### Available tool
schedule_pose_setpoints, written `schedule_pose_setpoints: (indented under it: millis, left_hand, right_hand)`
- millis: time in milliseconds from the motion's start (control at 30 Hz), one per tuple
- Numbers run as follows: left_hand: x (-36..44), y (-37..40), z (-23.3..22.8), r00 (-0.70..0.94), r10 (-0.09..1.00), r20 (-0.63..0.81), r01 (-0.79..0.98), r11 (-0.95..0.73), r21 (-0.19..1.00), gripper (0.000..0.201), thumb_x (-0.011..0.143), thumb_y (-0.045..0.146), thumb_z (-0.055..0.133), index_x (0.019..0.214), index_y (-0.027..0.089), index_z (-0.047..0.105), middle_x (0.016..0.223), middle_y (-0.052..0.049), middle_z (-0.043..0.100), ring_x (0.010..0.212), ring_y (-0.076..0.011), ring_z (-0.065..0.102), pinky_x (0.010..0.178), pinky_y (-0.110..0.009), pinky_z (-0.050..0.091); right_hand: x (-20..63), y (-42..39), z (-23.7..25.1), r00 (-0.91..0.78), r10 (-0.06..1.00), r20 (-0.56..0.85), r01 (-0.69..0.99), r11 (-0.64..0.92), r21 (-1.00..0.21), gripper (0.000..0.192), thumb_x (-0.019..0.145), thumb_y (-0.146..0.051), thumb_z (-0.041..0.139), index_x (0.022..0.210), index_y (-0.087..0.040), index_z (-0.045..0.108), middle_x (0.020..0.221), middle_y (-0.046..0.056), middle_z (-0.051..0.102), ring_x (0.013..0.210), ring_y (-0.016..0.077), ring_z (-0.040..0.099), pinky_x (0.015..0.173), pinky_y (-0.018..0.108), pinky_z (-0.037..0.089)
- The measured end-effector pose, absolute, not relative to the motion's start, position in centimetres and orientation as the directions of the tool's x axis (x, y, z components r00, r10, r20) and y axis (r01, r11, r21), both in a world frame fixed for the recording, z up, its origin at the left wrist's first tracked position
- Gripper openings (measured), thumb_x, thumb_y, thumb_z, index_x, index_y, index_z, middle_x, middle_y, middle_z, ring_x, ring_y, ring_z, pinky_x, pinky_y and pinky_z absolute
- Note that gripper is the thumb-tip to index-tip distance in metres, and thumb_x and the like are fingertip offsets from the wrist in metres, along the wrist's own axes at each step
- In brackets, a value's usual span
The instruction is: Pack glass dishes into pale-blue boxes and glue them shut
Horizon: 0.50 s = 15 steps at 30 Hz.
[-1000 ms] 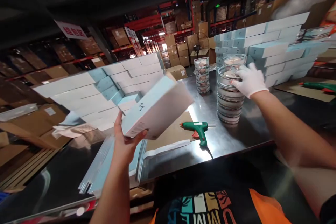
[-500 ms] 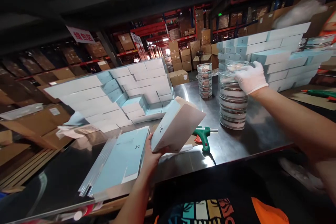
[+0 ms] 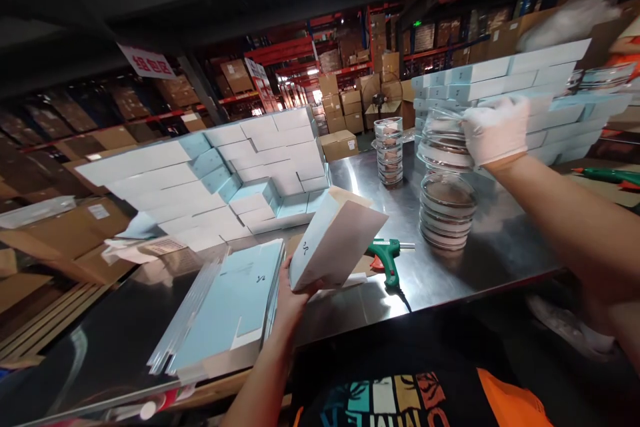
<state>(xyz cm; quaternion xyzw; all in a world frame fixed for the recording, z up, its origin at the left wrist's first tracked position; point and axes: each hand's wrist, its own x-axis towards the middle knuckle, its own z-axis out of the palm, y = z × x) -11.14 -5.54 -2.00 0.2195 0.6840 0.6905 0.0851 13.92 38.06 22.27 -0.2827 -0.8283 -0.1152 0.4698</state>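
My bare left hand (image 3: 296,283) grips the lower end of a white and pale blue carton (image 3: 345,240), tilted above the table. My right hand (image 3: 500,130), in a white glove, is closed on the side of several round clear containers (image 3: 444,147), lifted together and slightly tilted. Just beneath them stands the rest of the stack of round clear containers (image 3: 447,213). A green glue gun (image 3: 389,260) lies on the metal table between my hands. Flat pale blue cartons (image 3: 230,300) are piled beside my left hand.
White boxes are stacked in a wall at the left (image 3: 270,153) and another at the right (image 3: 525,80). A second stack of round containers (image 3: 389,153) stands farther back. Clear plastic strips (image 3: 185,313) lie at the left. A second green glue gun (image 3: 607,175) rests at far right.
My right hand has risen and moved right, lifting the upper containers off the stack so that a gap shows. My left hand still holds the carton in nearly the same place.
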Motion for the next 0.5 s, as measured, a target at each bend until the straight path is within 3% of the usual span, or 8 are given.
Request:
schedule_pose_setpoints:
  millis: [133,267,400,500]
  left_hand:
    - [-10.1,-3.6,-2.0,-0.783,0.620,0.051,-0.183,-0.309,0.933,0.087,0.063,0.057,0.097,0.136,0.027,0.061,0.123,-0.009,0.075,0.122,-0.0352,0.070,0.102,-0.050,0.058]
    - [-7.8,1.2,0.8,-0.638,0.763,0.102,-0.456,-0.482,0.748,0.067,0.077,0.062,0.089,0.131,0.028,0.070,0.132,-0.008,0.079,0.146,-0.0349,0.060,0.119,-0.047,0.052]
    - [-6.4,7.2,3.1,-0.453,0.881,0.137,-0.636,-0.427,0.642,0.065,0.091,0.062,0.075,0.141,0.022,0.068,0.146,-0.012,0.074,0.152,-0.0388,0.056,0.123,-0.055,0.049]
    - [-6.6,10.9,2.4,-0.367,0.930,0.024,-0.746,-0.310,0.589,0.061,0.094,0.059,0.069,0.136,0.015,0.070,0.133,-0.017,0.080,0.138,-0.0407,0.067,0.118,-0.060,0.051]
  right_hand:
    - [13.1,33.2,21.9,-0.434,0.301,0.849,0.611,0.791,0.032,0.031,0.106,-0.031,0.057,0.107,-0.007,0.077,0.124,0.019,0.078,0.129,0.0269,0.061,0.119,0.051,0.032]
    - [9.6,28.9,17.4,-0.508,0.187,0.841,0.474,0.876,0.092,0.023,0.107,-0.025,0.052,0.101,-0.021,0.073,0.120,0.011,0.080,0.128,0.0250,0.061,0.124,0.051,0.033]
    - [6.0,27.4,11.7,-0.588,0.181,0.788,0.373,0.925,0.065,0.022,0.106,-0.021,0.051,0.100,-0.022,0.072,0.108,0.009,0.080,0.118,0.0259,0.065,0.122,0.050,0.040]
    - [4.9,27.6,8.9,-0.628,0.172,0.759,0.321,0.945,0.052,0.020,0.102,-0.022,0.055,0.102,-0.021,0.075,0.112,0.010,0.080,0.114,0.0280,0.066,0.112,0.046,0.048]
